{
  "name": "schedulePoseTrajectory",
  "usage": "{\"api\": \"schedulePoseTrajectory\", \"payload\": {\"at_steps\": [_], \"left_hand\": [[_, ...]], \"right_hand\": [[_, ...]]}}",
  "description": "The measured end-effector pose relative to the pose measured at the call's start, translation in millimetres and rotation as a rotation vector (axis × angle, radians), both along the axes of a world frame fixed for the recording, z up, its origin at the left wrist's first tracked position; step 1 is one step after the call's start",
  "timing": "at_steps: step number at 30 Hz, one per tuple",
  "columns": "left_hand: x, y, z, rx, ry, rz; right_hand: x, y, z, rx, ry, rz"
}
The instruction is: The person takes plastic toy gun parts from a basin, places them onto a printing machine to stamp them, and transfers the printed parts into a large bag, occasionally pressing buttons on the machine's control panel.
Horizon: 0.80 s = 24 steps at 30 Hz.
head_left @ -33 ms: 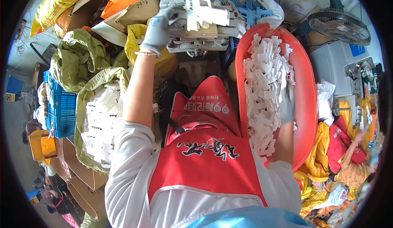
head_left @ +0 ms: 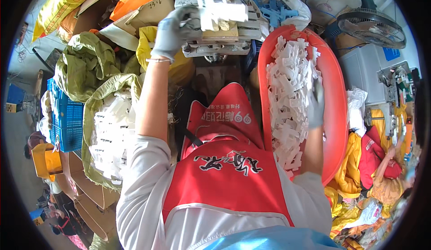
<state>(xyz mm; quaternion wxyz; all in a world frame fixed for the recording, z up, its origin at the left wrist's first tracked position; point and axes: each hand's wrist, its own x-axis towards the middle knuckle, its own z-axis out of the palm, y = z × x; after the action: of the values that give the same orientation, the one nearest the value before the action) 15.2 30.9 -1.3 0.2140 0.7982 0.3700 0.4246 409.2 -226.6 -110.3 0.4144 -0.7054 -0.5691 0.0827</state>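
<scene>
My left hand [head_left: 174, 32], in a grey glove, is closed on a white plastic toy gun part [head_left: 222, 11]. The part is held over a machine bed [head_left: 220, 41] at the far middle, and glare washes out its detail. At my right stands a red oval tub [head_left: 334, 129] heaped with similar white parts [head_left: 287, 102]. Inside it, my gloved right hand [head_left: 316, 106] reaches along the right side of the heap, fingers bent against a white part there. Its fingertips are partly hidden.
An open green woven sack [head_left: 90, 115] of white printed parts stands at my left, beside a blue crate [head_left: 67, 120]. Light blue parts [head_left: 276, 14] fill a bag behind the tub. A fan [head_left: 370, 23] stands far right. Another person [head_left: 388, 180] works at the right edge.
My left hand has shifted slightly left with the white toy gun part. My right hand has moved slightly back toward me, still at the heap in the tub.
</scene>
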Motion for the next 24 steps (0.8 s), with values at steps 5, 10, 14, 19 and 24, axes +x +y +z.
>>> {"api": "schedulePoseTrajectory", "payload": {"at_steps": [5,10,14,19,24], "left_hand": [[-41,-26,1,0.071,-0.172,0.326],[-87,-68,-13,-0.075,-0.314,0.349],[-118,-96,-25,-0.138,-0.346,0.390],[-128,-120,-34,-0.079,-0.213,0.534],[-148,-152,-24,0.002,-0.076,0.580]], "right_hand": [[-79,124,86,0.249,0.225,0.438],[-126,205,114,0.025,-0.143,0.643],[-138,221,113,0.193,-0.615,0.697],[-144,224,114,0.194,-0.734,0.694],[-151,149,120,0.435,-0.427,0.519]]}}
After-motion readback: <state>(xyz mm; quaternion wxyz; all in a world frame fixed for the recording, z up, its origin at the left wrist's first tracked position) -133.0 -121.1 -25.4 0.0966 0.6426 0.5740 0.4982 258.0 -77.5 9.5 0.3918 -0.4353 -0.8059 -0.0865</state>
